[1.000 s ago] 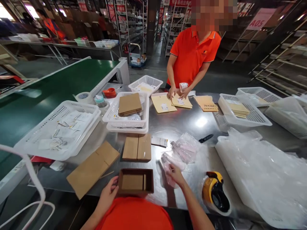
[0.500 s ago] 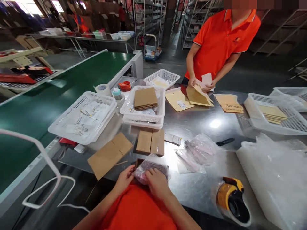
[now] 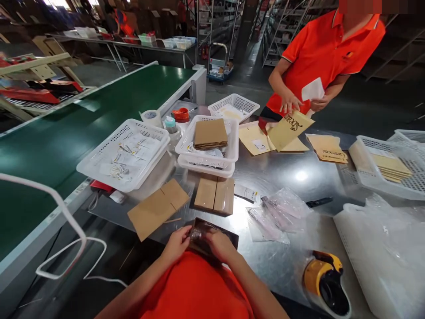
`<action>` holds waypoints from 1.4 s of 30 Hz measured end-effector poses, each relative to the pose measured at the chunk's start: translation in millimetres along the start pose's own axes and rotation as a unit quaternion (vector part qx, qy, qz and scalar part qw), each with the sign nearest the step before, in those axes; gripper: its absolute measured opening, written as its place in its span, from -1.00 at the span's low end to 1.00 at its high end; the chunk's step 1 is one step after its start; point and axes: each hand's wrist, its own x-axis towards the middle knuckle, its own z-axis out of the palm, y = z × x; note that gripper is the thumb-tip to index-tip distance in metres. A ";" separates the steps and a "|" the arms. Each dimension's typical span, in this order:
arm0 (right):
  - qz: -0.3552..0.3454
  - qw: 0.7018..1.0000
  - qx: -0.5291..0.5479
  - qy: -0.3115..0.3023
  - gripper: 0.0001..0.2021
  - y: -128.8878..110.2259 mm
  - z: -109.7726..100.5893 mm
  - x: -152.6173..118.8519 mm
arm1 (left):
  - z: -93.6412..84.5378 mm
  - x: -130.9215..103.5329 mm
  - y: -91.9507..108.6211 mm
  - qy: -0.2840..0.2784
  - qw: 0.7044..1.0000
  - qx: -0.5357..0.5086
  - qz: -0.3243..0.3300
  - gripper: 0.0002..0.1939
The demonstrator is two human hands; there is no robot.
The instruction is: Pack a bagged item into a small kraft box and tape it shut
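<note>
Close to my body, an open cardboard box (image 3: 231, 236) stands at the near table edge, its inside dark. Down in it lies a bubble-wrapped package (image 3: 196, 233), mostly covered by my hands. My left hand (image 3: 177, 243) is closed at the box's left side, fingertips on the rim. Reaching in from the right, my right hand (image 3: 222, 245) has its fingers bent down onto the wrap. Just beyond is a closed, taped cardboard box (image 3: 214, 196). A flat cardboard piece (image 3: 158, 209) lies to its left.
White baskets (image 3: 124, 153) stand at left, another basket (image 3: 207, 146) holding stacked cardboard (image 3: 210, 133). Bubble wrap pouches (image 3: 282, 210), a black marker-like object (image 3: 319, 202) and a yellow tape dispenser (image 3: 322, 279) lie right. Opposite, a co-worker (image 3: 325, 53) handles a padded envelope (image 3: 289, 130).
The bubble-wrapped package has gone down into the open box, with my right hand following it. The co-worker has lifted and turned the envelope. My view has shifted slightly left.
</note>
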 end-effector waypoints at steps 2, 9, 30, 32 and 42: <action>-0.007 0.999 0.019 0.026 -0.64 -5.7 1.3 -0.9 | -3.7 -3.2 9.0 -0.009 0.999 0.034 0.014 -0.53; 0.075 0.996 0.044 0.022 -0.58 -4.1 26.5 4.3 | -6.5 -4.1 19.9 -0.033 0.996 0.086 0.007 -0.54; 0.217 0.842 0.431 0.240 -0.28 60.6 87.7 -41.3 | 11.4 47.2 10.4 -0.090 0.985 0.138 -0.045 0.08; 0.211 0.867 0.369 0.261 -0.20 60.7 92.3 -40.1 | 16.5 41.9 9.6 -0.048 0.982 0.177 -0.050 0.15; 0.091 0.891 0.346 0.277 -0.75 69.1 99.5 -67.6 | -30.4 19.9 13.0 -0.254 0.892 0.298 0.227 -0.52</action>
